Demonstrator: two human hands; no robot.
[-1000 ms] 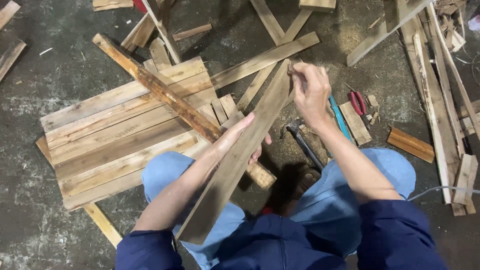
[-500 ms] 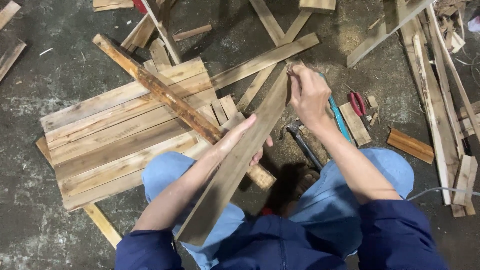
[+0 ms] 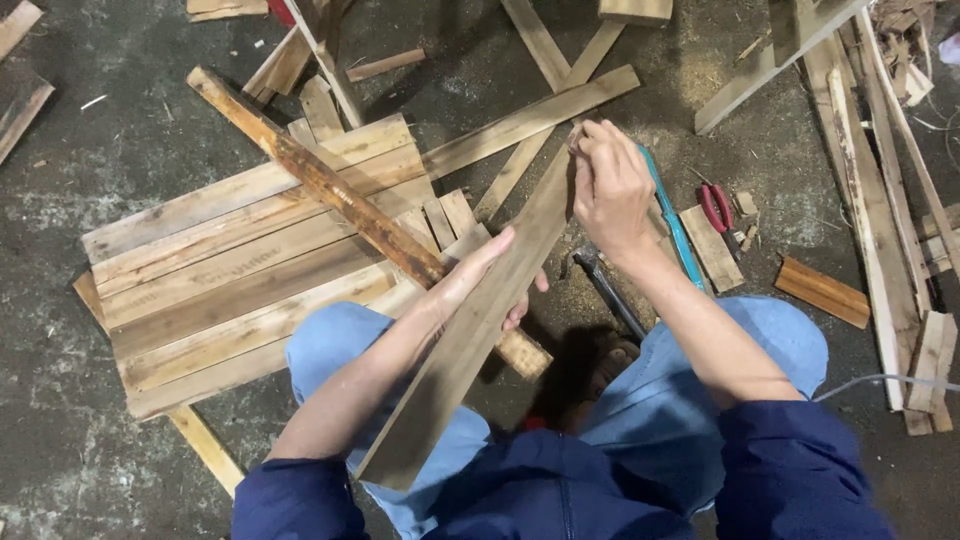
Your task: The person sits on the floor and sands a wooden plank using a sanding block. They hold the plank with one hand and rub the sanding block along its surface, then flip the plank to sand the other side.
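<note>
We steady the long grey-brown wooden plank [image 3: 470, 330] across our lap, left hand [image 3: 480, 275] wrapped around its middle; it runs diagonally up-right to our right hand [image 3: 610, 185], fingers seemingly pinched together at its far end.

No packages, labels, signs or screens in view

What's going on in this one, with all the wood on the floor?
A person crouches over a long wooden plank held slanted across the knees. The left hand grips its middle, while the right hand pinches at its far end. A hammer lies on the floor under the right wrist, red pliers and a teal-handled tool beside it. A panel of joined boards lies to the left.
</note>
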